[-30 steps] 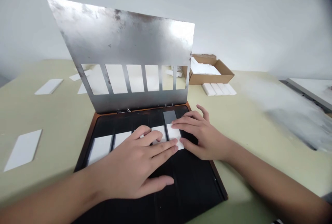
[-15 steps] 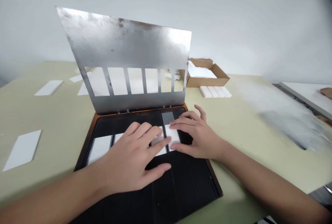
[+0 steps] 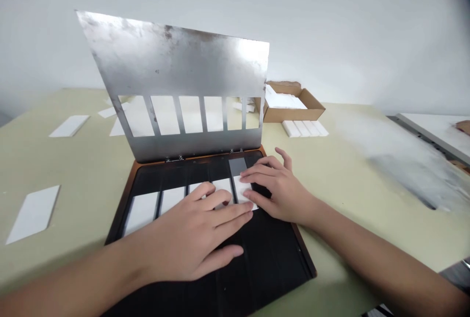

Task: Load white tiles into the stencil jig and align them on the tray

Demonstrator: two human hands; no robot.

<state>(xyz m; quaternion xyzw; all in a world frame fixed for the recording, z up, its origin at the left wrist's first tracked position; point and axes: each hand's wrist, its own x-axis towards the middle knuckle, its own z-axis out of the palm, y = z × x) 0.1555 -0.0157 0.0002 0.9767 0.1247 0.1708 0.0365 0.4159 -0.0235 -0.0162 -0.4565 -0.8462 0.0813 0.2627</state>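
A black tray with a brown rim [image 3: 271, 263] lies on the table, and a hinged steel stencil plate [image 3: 172, 67] with several long slots stands up at its far edge. Several white rectangular tiles lie in a row on the tray. My right hand [image 3: 279, 190] has its fingers and thumb around the rightmost white tile [image 3: 244, 190]. My left hand [image 3: 191, 234] lies flat over the tiles to the left, with its fingertips reaching the right hand's tile. Part of each of these tiles is hidden under my fingers. A dark grey strip [image 3: 237, 166] lies beyond the rightmost tile.
A cardboard box of white tiles [image 3: 290, 104] stands behind the plate, with a row of white tiles [image 3: 303, 128] in front of it. Loose white tiles [image 3: 33, 214] lie on the pale green table [image 3: 348, 229] at left. A white board [image 3: 436, 133] sits at right.
My left hand has slid slightly right and its fingers have stretched out further over the tiles. My right hand has barely moved. The view has shifted very little.
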